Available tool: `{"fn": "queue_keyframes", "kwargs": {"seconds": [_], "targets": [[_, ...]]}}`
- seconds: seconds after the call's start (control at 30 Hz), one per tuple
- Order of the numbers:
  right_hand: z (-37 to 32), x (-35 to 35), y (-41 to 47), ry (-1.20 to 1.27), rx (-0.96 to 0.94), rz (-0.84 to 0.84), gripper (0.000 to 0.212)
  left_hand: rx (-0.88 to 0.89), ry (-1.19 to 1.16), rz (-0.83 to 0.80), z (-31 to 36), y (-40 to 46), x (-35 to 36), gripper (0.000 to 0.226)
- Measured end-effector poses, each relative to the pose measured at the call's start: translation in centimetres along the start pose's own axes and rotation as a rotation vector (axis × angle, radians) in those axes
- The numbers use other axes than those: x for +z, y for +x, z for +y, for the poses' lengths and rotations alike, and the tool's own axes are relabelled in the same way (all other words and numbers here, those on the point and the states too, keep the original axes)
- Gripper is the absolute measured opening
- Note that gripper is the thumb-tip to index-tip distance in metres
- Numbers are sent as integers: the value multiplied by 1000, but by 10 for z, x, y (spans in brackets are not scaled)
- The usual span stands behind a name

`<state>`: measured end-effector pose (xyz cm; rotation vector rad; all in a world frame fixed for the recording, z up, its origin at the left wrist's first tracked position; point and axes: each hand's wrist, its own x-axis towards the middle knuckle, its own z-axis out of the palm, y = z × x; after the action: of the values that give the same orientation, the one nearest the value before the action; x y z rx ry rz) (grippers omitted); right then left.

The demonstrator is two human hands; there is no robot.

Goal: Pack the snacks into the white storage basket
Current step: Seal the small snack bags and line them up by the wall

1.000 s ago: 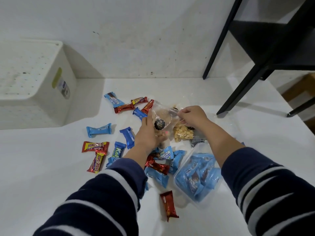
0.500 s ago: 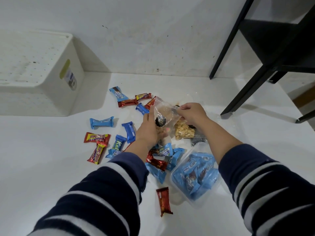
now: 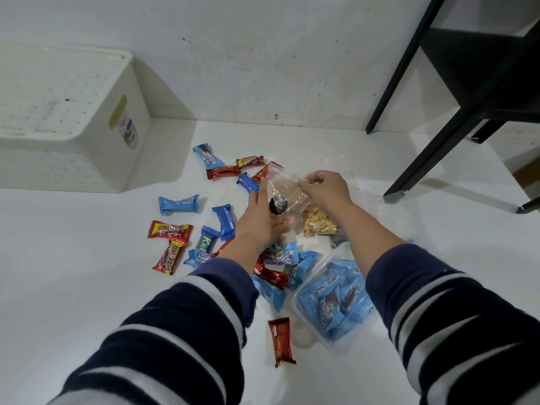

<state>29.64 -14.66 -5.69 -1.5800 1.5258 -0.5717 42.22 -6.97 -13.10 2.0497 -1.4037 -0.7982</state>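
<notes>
Both hands hold a small clear plastic bag of biscuits (image 3: 285, 190) with a black round sticker, just above the snack pile. My left hand (image 3: 258, 220) cups its lower part; my right hand (image 3: 324, 190) pinches its top edge. A second clear bag of yellow biscuits (image 3: 317, 222) lies under my right wrist. Several blue, red and yellow candy bars (image 3: 178, 203) lie scattered on the white surface. A clear bag of blue wrapped snacks (image 3: 336, 302) lies near my right forearm. The white perforated storage basket (image 3: 87, 159) stands at the far left against the wall.
A black metal frame with slanted legs (image 3: 423, 147) stands at the right rear. A white wall rises behind the surface. A single red bar (image 3: 281, 340) lies nearest to me between my forearms.
The view has shifted, so the basket and snacks sit lower and further right in the frame. Both hands keep hold of the small clear bag, my right fingers now pinching its top edge.
</notes>
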Motion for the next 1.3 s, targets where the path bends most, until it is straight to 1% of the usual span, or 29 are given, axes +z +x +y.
{"fn": "queue_keyframes", "kwargs": {"seconds": [0.1,0.23,0.33,0.5,0.67,0.93,1.13,1.3], "targets": [[0,1,1,0,4,-2,14,-3,-4,-1,0,-1,0,110],[1,2,3,23,10,-14,6,-17,12,1,2,-2,-1,111],[1,3,2,33,-8,-35,6,-12,-14,-2,1,-2,0,111],[-1,5,2,23,-22,-25,6,-10,-50,-12,2,-4,0,113],[-5,6,5,-32,-32,-59,4,-21,39,-7,4,-6,-2,112],[-7,4,10,-96,-49,-59,6,23,123,33,11,-10,-4,100],[-10,0,9,-81,-59,-53,7,78,207,29,17,-12,-7,100],[-11,0,10,-97,-54,-65,7,87,214,49,18,-13,-8,99]]}}
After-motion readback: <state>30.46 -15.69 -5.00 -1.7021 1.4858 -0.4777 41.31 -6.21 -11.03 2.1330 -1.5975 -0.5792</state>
